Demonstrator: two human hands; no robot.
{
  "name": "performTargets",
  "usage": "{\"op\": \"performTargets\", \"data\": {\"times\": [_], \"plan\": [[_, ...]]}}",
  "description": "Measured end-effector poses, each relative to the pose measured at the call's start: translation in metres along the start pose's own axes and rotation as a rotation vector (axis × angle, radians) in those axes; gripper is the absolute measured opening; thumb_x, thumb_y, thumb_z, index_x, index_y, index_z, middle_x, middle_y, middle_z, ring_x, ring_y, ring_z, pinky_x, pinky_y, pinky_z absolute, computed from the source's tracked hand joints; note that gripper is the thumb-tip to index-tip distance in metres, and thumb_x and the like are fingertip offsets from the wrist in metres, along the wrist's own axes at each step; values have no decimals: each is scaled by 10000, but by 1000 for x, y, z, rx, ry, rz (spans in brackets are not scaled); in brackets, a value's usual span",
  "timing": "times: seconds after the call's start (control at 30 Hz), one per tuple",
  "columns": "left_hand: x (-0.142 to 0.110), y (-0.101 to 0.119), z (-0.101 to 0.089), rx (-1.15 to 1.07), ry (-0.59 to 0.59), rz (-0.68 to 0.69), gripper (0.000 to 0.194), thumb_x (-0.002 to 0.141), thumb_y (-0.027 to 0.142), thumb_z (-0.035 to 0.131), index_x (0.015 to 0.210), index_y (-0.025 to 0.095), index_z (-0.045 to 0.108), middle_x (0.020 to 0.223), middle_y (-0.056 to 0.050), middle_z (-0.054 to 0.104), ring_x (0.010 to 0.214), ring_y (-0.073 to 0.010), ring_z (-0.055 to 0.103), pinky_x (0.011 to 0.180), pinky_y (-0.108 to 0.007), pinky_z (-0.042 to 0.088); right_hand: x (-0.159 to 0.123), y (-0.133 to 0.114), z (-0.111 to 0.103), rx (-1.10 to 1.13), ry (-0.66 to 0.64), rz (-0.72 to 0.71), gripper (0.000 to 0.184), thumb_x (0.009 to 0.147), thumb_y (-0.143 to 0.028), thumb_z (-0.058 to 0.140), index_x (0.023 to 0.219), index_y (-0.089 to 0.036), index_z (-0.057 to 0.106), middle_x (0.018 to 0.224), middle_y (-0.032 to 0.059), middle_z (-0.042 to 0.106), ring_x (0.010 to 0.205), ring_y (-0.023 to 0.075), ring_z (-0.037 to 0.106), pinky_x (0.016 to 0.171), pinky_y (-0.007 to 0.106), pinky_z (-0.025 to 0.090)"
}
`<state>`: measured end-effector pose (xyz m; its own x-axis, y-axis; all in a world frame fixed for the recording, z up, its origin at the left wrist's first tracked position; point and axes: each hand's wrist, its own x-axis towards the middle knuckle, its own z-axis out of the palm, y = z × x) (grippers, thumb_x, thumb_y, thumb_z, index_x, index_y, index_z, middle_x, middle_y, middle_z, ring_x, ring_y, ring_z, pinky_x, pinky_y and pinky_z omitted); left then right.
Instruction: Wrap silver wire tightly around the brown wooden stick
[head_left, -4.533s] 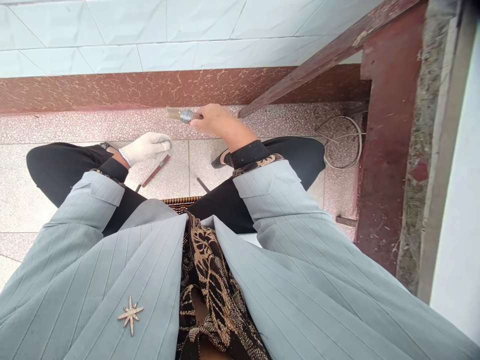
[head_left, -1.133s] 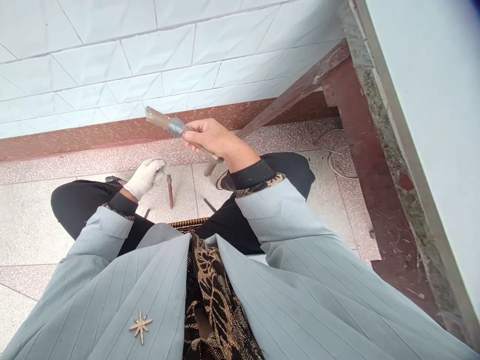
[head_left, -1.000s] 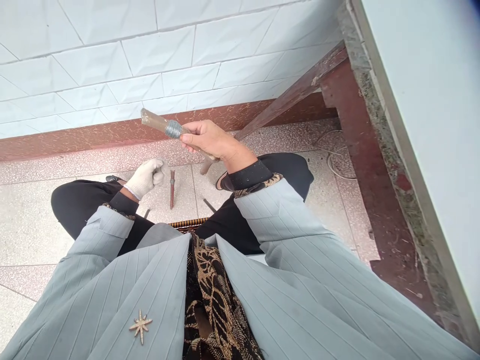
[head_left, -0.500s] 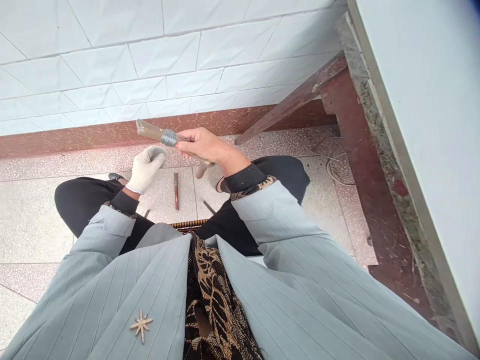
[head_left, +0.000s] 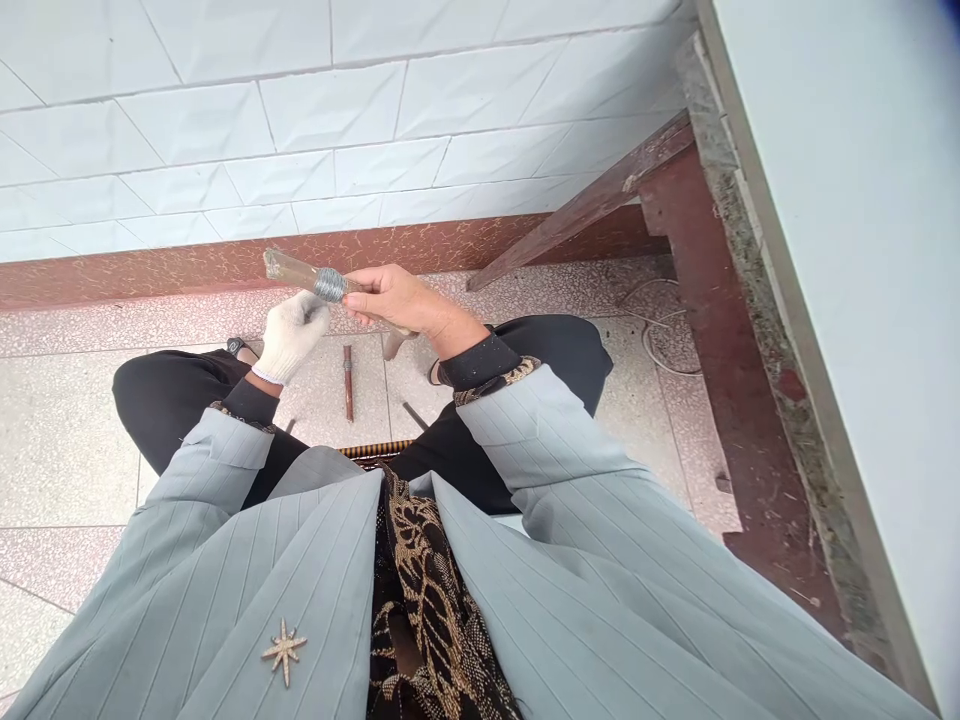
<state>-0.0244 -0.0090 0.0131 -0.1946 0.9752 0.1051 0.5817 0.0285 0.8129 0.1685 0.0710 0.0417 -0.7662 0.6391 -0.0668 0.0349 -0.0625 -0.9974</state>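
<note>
My right hand [head_left: 391, 300], bare, is wrapped round a brown wooden stick [head_left: 291, 270] with grey wire [head_left: 330, 285] wound in a tight band about it. The stick slants, its worn, pale end up to the left; a thicker brown piece [head_left: 396, 343] shows below my right fingers. In a white knit glove, my left hand [head_left: 294, 330] is closed just under the wire band. What its fingers hold, if anything, is hidden. On the floor between my knees lies a short reddish-brown stick [head_left: 348, 384] with a grey band near its top.
A dark thin rod [head_left: 415, 415] lies near my right leg, and a striped woven edge [head_left: 379, 448] shows below me. To the right stands a red-brown wooden frame [head_left: 720, 260] with a slanting brace; a pale cable [head_left: 660, 350] loops on the floor beside it. Ahead is a tiled wall [head_left: 337, 110].
My right hand and the wire-bound stick have shifted slightly left and down, bringing the stick closer to my gloved left hand. The left hand stays closed.
</note>
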Motion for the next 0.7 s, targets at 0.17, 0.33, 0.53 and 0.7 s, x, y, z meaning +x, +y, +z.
{"op": "performTargets", "data": {"times": [0.17, 0.33, 0.53, 0.7], "plan": [[0, -6, 13, -270, 117, -49, 133, 838, 115, 527, 817, 216, 611, 675, 33, 610, 627, -110, 577, 660, -248, 488, 4, 7, 16, 234, 150, -8, 267, 959, -325, 747, 814, -175, 580, 673, -39, 586, 552, 57, 491, 505, 175, 416], [-7, -3, 16, -111, 281, 46, 144, 832, 104, 560, 875, 210, 647, 818, 12, 683, 791, -125, 635, 827, -278, 522, 8, 9, 31, 447, 344, 160, 271, 991, -346, 717, 843, -184, 558, 690, -41, 592, 553, 58, 494, 496, 168, 416], [-8, -2, 17, -377, 183, -27, 64, 892, 199, 589, 917, 221, 644, 728, 34, 641, 607, -94, 607, 638, -230, 518, 9, 6, 27, 454, 350, 178, 236, 1012, -280, 678, 833, -179, 561, 679, -41, 590, 542, 58, 494, 494, 170, 416], [-5, 0, 16, -796, -39, -94, 236, 912, 449, 682, 902, 212, 677, 604, 32, 606, 454, -99, 554, 440, -219, 467, 7, 9, 15, 343, 255, 79, 199, 985, -268, 697, 842, -173, 596, 676, -39, 583, 533, 65, 487, 489, 186, 417]]}}
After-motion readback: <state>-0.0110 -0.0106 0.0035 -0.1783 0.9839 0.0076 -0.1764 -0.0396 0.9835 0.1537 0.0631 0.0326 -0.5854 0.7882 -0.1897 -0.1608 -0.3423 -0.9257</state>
